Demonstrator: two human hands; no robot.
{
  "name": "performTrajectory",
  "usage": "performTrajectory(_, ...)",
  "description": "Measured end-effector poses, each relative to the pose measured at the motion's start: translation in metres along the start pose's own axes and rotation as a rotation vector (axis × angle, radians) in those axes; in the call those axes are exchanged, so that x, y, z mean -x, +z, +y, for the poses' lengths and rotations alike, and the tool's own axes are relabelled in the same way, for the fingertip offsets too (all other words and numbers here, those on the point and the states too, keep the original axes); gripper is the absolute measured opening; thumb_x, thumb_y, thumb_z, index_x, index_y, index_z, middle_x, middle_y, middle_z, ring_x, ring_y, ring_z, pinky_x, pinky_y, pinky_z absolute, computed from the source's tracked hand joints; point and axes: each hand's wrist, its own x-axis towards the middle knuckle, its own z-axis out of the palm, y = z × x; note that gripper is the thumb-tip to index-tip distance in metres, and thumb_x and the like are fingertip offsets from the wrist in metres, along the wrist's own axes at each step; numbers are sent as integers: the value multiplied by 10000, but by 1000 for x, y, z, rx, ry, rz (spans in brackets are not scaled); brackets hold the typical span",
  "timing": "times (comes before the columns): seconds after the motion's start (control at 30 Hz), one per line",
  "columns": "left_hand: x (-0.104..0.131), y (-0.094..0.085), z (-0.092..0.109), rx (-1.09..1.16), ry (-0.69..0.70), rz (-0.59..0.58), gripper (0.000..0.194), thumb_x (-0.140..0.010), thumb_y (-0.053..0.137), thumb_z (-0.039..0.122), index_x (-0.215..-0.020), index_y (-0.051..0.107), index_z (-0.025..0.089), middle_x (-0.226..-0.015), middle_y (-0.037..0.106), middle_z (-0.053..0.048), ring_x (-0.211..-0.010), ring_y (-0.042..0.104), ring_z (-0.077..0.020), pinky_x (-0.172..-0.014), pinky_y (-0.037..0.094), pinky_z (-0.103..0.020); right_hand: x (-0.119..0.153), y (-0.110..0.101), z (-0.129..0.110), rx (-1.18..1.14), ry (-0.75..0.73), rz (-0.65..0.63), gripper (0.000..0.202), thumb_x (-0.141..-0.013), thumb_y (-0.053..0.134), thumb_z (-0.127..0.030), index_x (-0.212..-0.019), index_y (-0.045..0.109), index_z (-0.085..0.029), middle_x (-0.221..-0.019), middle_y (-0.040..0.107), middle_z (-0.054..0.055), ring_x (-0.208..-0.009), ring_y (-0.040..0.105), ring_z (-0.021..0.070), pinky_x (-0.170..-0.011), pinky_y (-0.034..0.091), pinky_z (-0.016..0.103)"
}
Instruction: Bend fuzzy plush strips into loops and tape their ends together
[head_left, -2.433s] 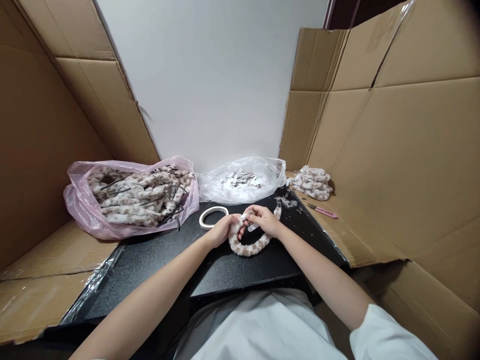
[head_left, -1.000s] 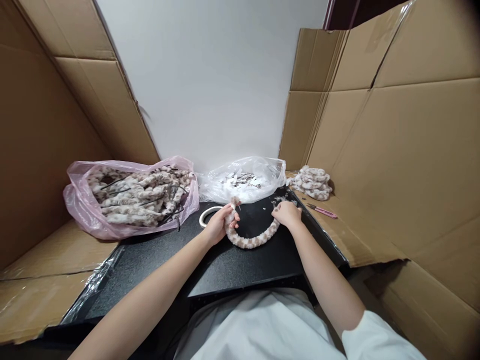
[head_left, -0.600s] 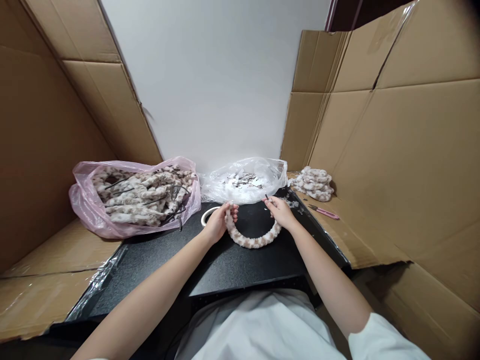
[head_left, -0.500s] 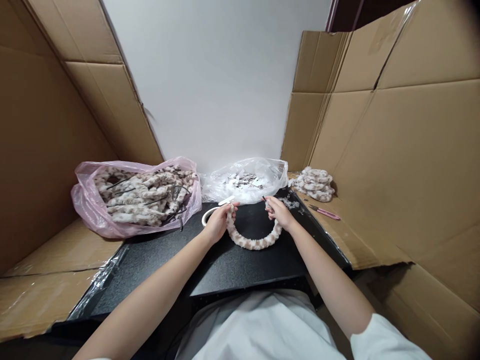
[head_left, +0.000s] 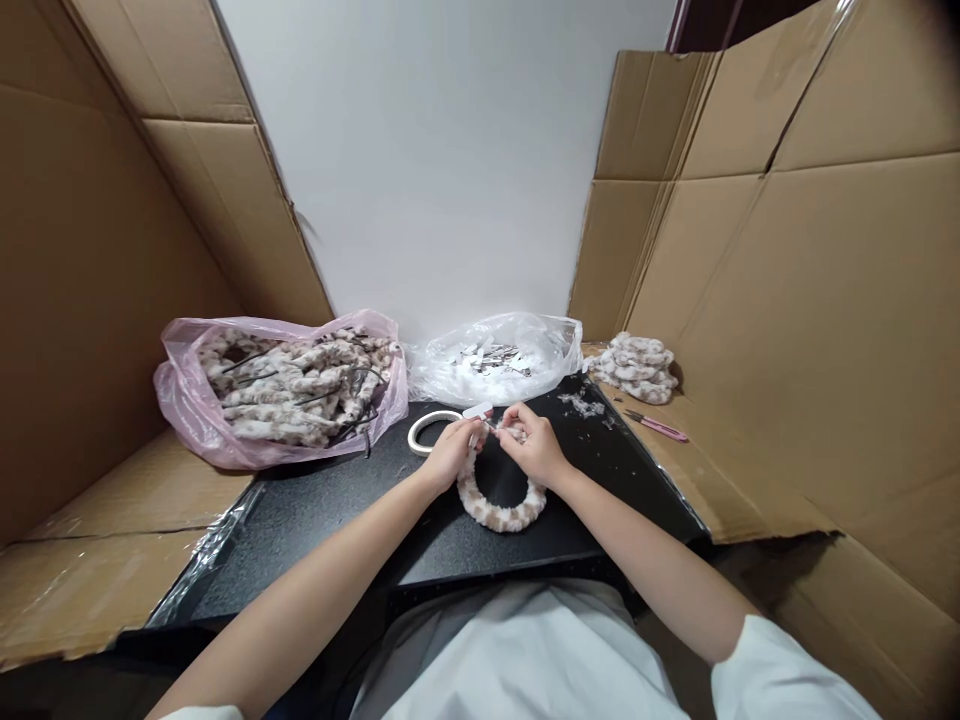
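A fluffy white-and-brown band point(head_left: 501, 517) curves into a near ring on the black table, its two ends raised between my hands. My left hand point(head_left: 454, 452) is closed on the left end, with a small white tag point(head_left: 478, 411) sticking out above its fingertips. On the other side, my right hand point(head_left: 531, 447) pinches the right end, its fingertips close to those of my left hand. What exactly joins or lies between the ends is too small to make out.
A white tape ring point(head_left: 420, 447) lies left of my hands. Behind are a pink bag point(head_left: 180, 400) of fluffy bands and a clear bag point(head_left: 555, 345) of small pieces. Pink snips point(head_left: 664, 430) and stacked fluffy rings point(head_left: 636, 368) lie right. Cardboard walls point(head_left: 840, 300) flank the table point(head_left: 330, 530).
My right hand has moved left and brought its end of the band to my left hand, so the curve has narrowed into a ring. The tape ring shows more fully.
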Motion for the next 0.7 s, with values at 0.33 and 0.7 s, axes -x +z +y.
performTrajectory(0.33, 4, 3, -4, 38, 12, 14, 663, -671, 578, 133, -1307, 404, 206, -926, 617, -5, -632, 540, -104, -646, 435, -248, -1, 1, 1, -40, 9, -4, 122, -731, 525, -230, -723, 404, -221, -610, 474, -55, -503, 469, 99, -510, 346, 207)
performTrajectory(0.7, 2, 2, -2, -35, 188, 37, 472, -652, 737, 190, -1010, 429, 210, -966, 557, 7, -718, 598, -98, -679, 496, -229, -3, 3, 6, -38, 90, 30, 126, -753, 529, -266, -737, 415, -214, -561, 439, -76, -472, 392, 82, -477, 307, 199)
